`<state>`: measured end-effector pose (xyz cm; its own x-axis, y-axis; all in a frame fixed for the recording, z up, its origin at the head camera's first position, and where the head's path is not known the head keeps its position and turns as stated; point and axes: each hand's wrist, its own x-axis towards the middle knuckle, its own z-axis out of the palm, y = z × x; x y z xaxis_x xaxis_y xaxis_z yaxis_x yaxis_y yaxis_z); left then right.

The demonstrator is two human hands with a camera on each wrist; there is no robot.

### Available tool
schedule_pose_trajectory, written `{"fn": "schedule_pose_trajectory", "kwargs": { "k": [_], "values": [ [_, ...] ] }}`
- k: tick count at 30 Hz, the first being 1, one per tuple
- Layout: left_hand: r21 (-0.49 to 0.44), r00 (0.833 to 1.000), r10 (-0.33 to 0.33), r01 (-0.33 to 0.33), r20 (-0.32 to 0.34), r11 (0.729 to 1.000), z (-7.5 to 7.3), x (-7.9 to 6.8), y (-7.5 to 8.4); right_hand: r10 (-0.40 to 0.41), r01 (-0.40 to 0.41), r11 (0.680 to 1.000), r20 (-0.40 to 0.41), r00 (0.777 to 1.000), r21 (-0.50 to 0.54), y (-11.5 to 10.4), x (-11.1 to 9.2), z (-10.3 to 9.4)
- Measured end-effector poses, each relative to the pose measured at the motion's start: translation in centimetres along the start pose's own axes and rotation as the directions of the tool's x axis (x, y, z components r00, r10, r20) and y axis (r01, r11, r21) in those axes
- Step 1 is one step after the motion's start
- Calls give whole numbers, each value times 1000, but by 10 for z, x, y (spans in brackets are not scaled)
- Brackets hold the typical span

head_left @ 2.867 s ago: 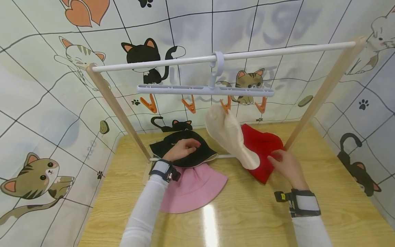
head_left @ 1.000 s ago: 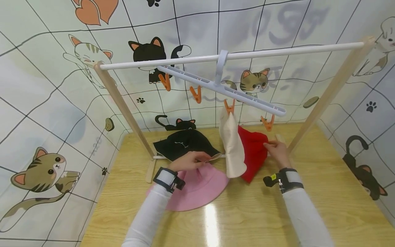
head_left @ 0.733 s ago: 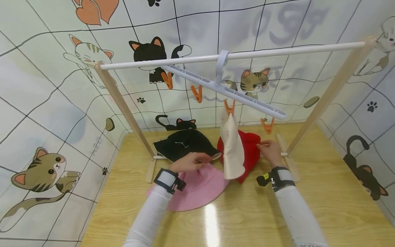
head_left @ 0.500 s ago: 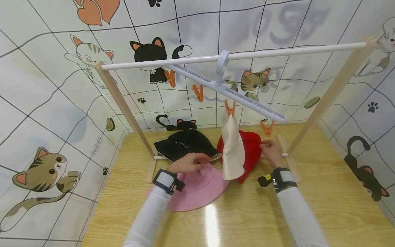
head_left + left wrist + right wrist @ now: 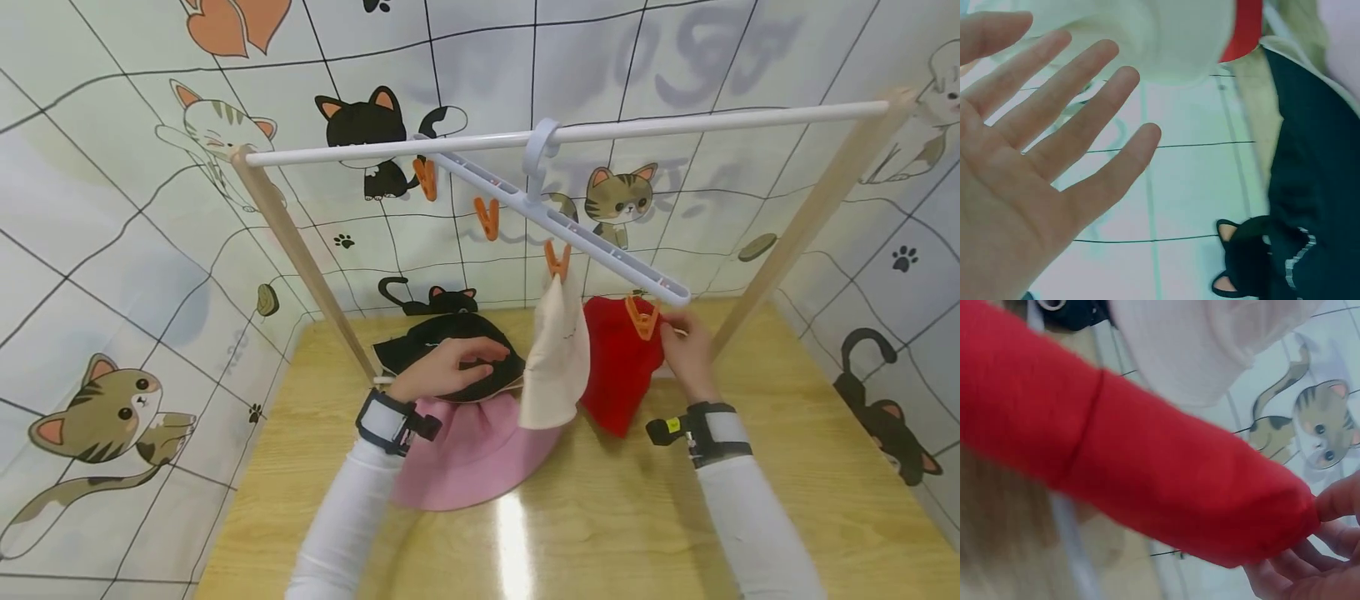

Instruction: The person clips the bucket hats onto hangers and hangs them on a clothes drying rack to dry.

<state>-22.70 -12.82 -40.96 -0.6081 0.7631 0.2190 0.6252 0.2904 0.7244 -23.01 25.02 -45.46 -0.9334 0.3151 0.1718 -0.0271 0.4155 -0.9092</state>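
My right hand (image 5: 688,350) pinches the crown of a red bucket hat (image 5: 621,367), whose brim hangs down. In the right wrist view, thumb and fingers hold the end of the red fabric (image 5: 1179,481). An orange clip (image 5: 642,318) at the hanger's right end overlaps the hat's top in the head view. A cream bucket hat (image 5: 557,367) hangs beside it from another orange clip (image 5: 557,260). My left hand (image 5: 450,367) hovers over a black bucket hat (image 5: 498,375); in the left wrist view its fingers (image 5: 1085,125) are spread, holding nothing.
A light blue hanger (image 5: 585,237) hangs askew from the white rod (image 5: 675,125) of a wooden rack. Two more orange clips (image 5: 487,218) dangle from its left half. A pink bucket hat (image 5: 480,458) lies on the wooden table (image 5: 600,533), in front of the black one.
My right hand has gripped the red hat and raised it to the rightmost clip. The hanger has swung, its right end coming forward. My left hand has lifted slightly from the hat edges.
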Motion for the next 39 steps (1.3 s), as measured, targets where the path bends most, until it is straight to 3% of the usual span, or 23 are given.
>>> {"fn": "schedule_pose_trajectory", "kwargs": {
  "k": [4, 9, 20, 26, 30, 39],
  "values": [
    [-2, 997, 48, -48, -52, 999, -8, 5, 14, -31, 30, 999, -36, 999, -43, -14, 2, -9],
    [4, 991, 105, -105, -86, 994, -15, 9, 31, -51, 51, 996, -7, 999, -76, -29, -2, -19],
    [7, 961, 267, -268, -72, 964, -17, 23, 65, -176, 176, 972, 10, 984, -159, -46, -13, -43],
    [55, 938, 345, -343, -44, 938, -9, 28, 81, -158, 157, 969, 9, 987, -191, -50, -24, -55],
    [59, 941, 337, -337, 9, 940, -2, 32, 90, -153, 154, 967, 20, 988, -203, -51, -30, -63],
    [20, 949, 261, -269, 175, 963, 16, 52, 111, -275, 275, 929, 34, 961, -249, -53, -41, -69]
  ]
}}
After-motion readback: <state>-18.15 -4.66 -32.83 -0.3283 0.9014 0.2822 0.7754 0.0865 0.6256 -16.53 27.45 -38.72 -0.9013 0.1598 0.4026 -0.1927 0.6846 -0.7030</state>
